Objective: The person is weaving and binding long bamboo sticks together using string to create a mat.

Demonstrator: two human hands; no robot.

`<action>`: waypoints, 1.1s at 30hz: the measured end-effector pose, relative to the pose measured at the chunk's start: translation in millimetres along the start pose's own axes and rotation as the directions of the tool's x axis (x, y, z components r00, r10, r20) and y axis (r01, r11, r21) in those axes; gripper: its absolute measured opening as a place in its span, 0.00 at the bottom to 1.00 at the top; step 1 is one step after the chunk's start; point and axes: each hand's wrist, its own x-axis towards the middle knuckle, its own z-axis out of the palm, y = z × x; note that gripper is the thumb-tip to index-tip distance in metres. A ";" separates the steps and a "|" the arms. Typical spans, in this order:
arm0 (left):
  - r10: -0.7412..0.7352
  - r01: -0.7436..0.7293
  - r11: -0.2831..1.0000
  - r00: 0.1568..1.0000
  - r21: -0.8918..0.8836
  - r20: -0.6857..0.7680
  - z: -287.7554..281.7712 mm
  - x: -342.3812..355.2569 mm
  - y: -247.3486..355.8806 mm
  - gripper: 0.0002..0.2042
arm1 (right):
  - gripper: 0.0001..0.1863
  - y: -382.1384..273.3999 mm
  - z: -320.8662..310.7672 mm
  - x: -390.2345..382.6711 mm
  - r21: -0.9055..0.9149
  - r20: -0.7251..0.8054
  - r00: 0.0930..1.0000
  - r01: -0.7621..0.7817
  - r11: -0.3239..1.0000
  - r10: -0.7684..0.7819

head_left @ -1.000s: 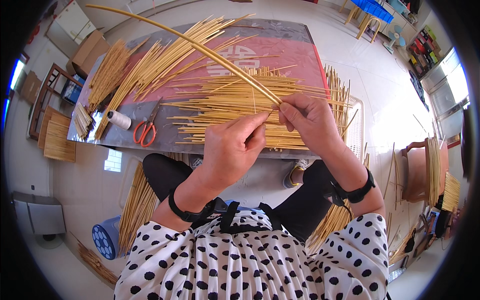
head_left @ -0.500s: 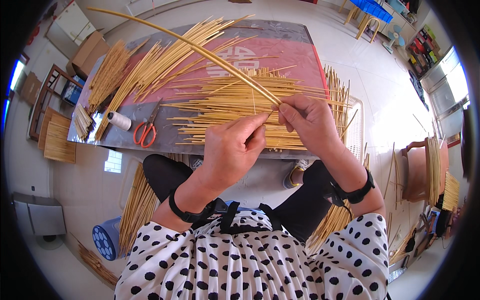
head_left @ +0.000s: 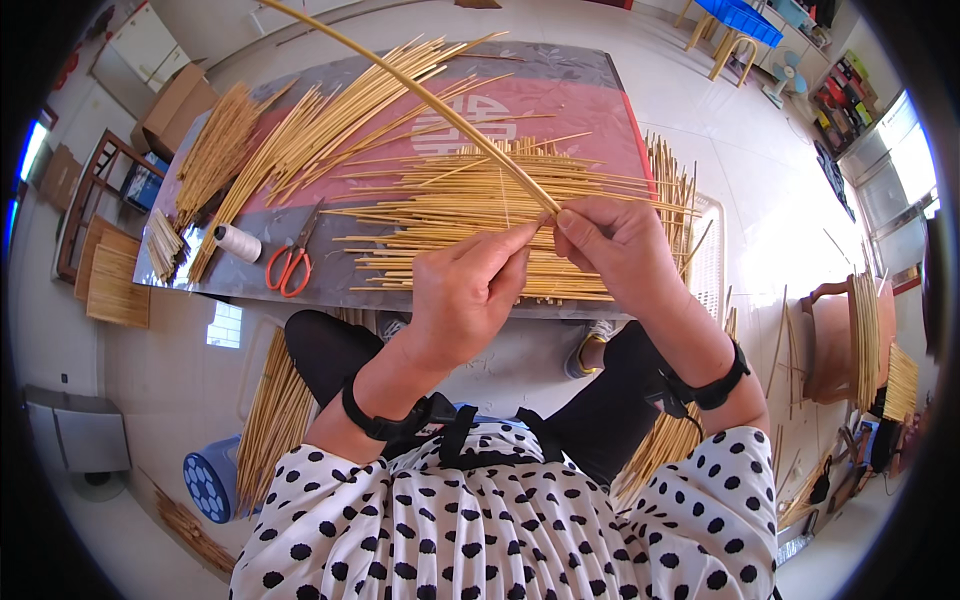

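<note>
My right hand [head_left: 610, 245] is closed, pinching the near end of a few long golden straw stalks [head_left: 445, 108] between thumb and fingertips. They slant up to the far left, over the table. Close beside it, my left hand [head_left: 465, 285] is closed too, thumb against forefinger. A fine white thread [head_left: 505, 195] runs down from the stalks to its fingertips; its end is hidden in the fingers. Below both hands lies a wide pile of straw stalks [head_left: 430, 215] on the table [head_left: 335, 270].
Orange-handled scissors [head_left: 290, 268] and a white thread spool [head_left: 238, 243] lie at the table's left. Behind them are a long straw bundle [head_left: 330, 130] and a bushy bundle [head_left: 220, 145]. More stalks [head_left: 275, 410] lean beside a blue stool [head_left: 210, 480]; a white basket [head_left: 708, 255] stands at right.
The stalks have swung a little, their far end moving right and up to the picture's top edge. Both hands have barely moved and keep their pinch.
</note>
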 end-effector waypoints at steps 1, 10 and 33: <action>0.019 -0.019 1.000 1.000 -0.001 -0.004 0.0 0.2 -0.9 0.11 | 0.12 -1.8 0.0 -0.5 0.055 0.023 1.000 -0.019 0.998 0.018; 0.038 -0.038 0.999 0.999 -0.018 -0.007 1.4 1.1 -5.6 0.09 | 0.14 -0.3 4.3 -5.2 0.026 0.043 0.998 -0.046 0.999 0.045; -0.435 0.435 0.899 0.900 -0.037 0.021 -11.6 10.0 -45.3 0.06 | 0.09 57.9 14.6 25.7 -0.792 0.023 0.819 0.365 0.489 -0.573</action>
